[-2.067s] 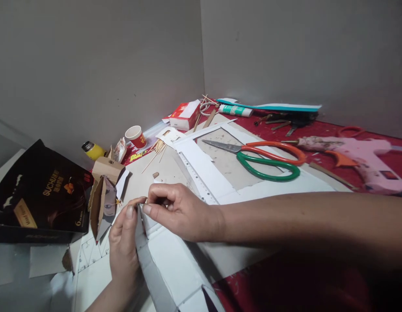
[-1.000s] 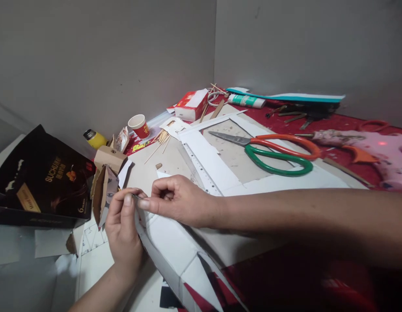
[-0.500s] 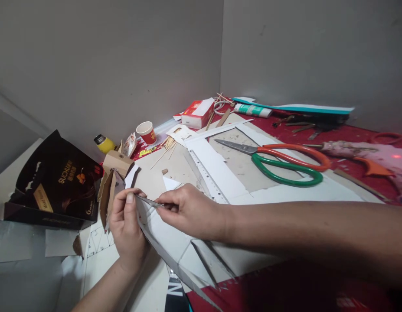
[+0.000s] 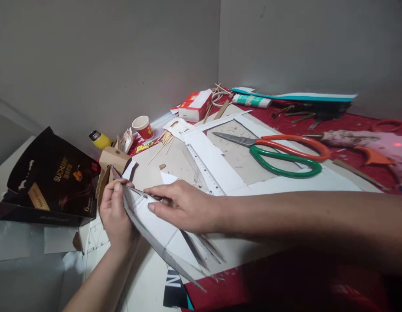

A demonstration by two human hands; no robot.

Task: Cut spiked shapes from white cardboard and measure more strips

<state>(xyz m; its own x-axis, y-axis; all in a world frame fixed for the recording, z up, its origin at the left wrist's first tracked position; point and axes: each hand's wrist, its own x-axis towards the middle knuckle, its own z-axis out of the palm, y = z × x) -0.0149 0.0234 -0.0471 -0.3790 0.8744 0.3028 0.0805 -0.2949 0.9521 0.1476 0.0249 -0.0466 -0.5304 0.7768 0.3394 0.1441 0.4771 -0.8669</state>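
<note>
A folded piece of cardboard [image 4: 168, 219], white on its inner face with a grey edge, is raised at a tilt above the table. My left hand [image 4: 118, 214] pinches its upper left end between thumb and fingers. Across the upper edge reaches my right hand [image 4: 184, 206], its index finger along the edge and its thumb lower, with the edge between them. Its other fingers curl underneath, partly hidden. Large scissors [image 4: 285, 149] with one orange and one green handle lie beyond the right hand. Near them is a clear ruler [image 4: 204, 169] on white cut card [image 4: 217, 160].
A black box [image 4: 54, 182] stands at left beside a brown cardboard piece [image 4: 114, 158]. Farther back are a yellow bottle [image 4: 101, 141], a paper cup [image 4: 142, 128], thin sticks [image 4: 165, 143], a red-and-white box [image 4: 194, 106] and a tube [image 4: 251, 101]. A pink glue gun [image 4: 360, 143] lies at right.
My left hand and the cardboard have shifted slightly left in view. My right hand's thumb and index finger have spread apart on the edge. The surroundings appear slightly higher.
</note>
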